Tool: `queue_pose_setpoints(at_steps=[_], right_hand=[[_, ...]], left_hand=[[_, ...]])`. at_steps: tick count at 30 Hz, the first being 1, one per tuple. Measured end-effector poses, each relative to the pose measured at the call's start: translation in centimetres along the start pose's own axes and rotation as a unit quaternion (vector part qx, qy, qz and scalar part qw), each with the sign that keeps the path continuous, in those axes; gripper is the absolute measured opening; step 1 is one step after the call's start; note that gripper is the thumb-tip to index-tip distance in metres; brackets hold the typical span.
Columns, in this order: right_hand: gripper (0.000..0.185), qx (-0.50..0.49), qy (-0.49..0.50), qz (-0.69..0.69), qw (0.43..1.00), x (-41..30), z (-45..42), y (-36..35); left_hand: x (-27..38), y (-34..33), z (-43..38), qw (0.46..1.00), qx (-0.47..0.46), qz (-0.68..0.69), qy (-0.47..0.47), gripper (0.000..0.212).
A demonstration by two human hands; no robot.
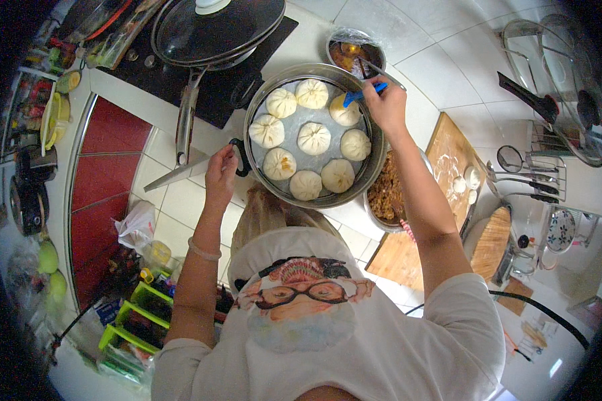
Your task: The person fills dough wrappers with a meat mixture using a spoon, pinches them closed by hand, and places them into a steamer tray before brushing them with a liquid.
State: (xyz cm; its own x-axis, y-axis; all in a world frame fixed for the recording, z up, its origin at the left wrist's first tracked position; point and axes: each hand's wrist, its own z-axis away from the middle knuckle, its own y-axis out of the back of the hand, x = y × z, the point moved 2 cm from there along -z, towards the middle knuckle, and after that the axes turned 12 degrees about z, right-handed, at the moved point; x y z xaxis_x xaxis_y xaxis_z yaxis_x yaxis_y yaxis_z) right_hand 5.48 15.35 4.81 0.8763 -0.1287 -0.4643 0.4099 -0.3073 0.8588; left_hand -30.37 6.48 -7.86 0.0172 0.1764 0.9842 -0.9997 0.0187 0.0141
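Observation:
Several pleated buns (314, 139) lie on a pale liner in a round metal steamer pan (315, 201). My right hand (387, 106) grips a blue brush (363, 93), whose head touches the bun (345, 111) at the pan's upper right. The lower-left bun (279, 163) bears an orange-brown spot on its pleats. At the pan's left side, my left hand (222, 168) is at the black side handle (240, 157), with its fingers bent against it. Beyond the pan stands a metal bowl (355, 37) of dark liquid with an orange blob and a spoon, plastic film at its rim.
A lidded frying pan (220, 37) sits on the black cooktop at the upper left, its handle reaching towards me. Right of the steamer are a bowl of brown filling (385, 193) and a floured wooden board (444, 155) with small dough pieces (472, 176).

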Motion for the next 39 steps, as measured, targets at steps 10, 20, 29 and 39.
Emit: queue_pose_setpoints(at_steps=[10,20,29,39], right_hand=[[0.021,-0.013,0.023,0.003,1.000,0.0,-0.2,-1.0],[0.019,0.014,0.052,0.027,0.998,-0.5,-1.4,-1.6],[0.019,-0.071,0.060,-0.004,0.996,-1.7,-0.3,-0.8],[0.019,0.061,-0.132,-0.189,0.971,6.2,-9.2,0.6]], left_hand=[[-0.2,0.0,-0.3,0.999,-0.003,0.041,0.015,0.035],[0.5,-0.9,-0.6,0.999,-0.020,0.019,-0.018,0.036],[-0.8,-1.0,-1.3,0.999,-0.027,0.029,-0.001,0.038],[0.6,-0.8,-1.1,1.000,-0.016,-0.009,0.011,0.037]])
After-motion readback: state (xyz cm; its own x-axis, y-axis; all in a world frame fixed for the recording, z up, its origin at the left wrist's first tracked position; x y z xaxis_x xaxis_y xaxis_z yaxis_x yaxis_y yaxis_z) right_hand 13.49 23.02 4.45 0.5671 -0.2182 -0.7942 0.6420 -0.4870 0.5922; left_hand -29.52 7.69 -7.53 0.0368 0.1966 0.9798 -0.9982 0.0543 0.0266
